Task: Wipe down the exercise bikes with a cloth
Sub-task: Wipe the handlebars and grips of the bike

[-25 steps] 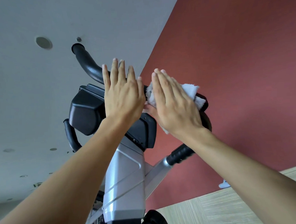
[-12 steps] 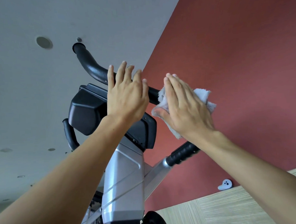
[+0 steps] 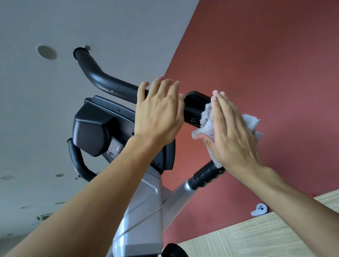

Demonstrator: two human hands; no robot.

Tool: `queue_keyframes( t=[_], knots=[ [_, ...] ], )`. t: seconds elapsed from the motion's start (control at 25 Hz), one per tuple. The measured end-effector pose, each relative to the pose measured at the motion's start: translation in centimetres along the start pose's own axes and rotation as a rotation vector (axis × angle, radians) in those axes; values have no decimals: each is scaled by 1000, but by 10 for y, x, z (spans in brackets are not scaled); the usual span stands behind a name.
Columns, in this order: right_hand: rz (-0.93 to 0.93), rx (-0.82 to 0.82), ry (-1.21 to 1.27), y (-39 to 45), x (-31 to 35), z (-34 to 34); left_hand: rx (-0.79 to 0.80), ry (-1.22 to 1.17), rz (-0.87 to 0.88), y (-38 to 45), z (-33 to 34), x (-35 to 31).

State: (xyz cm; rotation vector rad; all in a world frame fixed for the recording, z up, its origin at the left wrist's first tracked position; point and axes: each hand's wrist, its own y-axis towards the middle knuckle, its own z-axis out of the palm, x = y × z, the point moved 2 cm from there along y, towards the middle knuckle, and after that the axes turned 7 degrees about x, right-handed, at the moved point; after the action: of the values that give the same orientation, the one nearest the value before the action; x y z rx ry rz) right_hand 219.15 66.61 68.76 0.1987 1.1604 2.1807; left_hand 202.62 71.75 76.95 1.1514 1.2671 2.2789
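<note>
1. Left hand [image 3: 158, 117] lies flat, fingers straight, on the bike's [image 3: 140, 206] handlebar [image 3: 105, 80].
2. Right hand [image 3: 232, 130], fingers straight, presses the cloth [image 3: 206, 119] against the bar's black clamp [image 3: 194, 106].
3. Since half a second ago, the cloth slid right, baring more clamp.
4. Behind: grey ceiling [image 3: 49, 132], red wall [image 3: 268, 57].

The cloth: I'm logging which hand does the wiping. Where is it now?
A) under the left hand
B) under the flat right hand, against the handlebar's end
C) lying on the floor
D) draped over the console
B: the cloth sits under the flat right hand, against the handlebar.
</note>
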Motion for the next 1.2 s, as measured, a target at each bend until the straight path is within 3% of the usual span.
queue_keyframes(
  t=[0.16,0.24,0.32,0.56,0.76,0.84,1.04,1.2],
  knots=[
    [202,-103,182,-34,-4,16,-89,-26,-14,-4,14,-23],
    [338,-80,437,-62,-5,25,-137,-29,-41,-5,17,-27],
    [353,-54,522,-75,-8,27,-165,-24,-49,-4,19,-28],
    [82,-87,127,-21,-8,12,-232,-31,-83,-3,23,-32],
    [335,27,485,-63,-8,14,-176,-44,-61,-5,18,-28],
    [320,46,411,-56,-6,10,-143,-40,-61,-4,17,-27],
    [-34,52,3,-6,1,2,-142,-17,-59,-3,20,-26],
    [41,67,71,-30,-8,0,-72,-90,11,-9,11,-19]
  ],
)
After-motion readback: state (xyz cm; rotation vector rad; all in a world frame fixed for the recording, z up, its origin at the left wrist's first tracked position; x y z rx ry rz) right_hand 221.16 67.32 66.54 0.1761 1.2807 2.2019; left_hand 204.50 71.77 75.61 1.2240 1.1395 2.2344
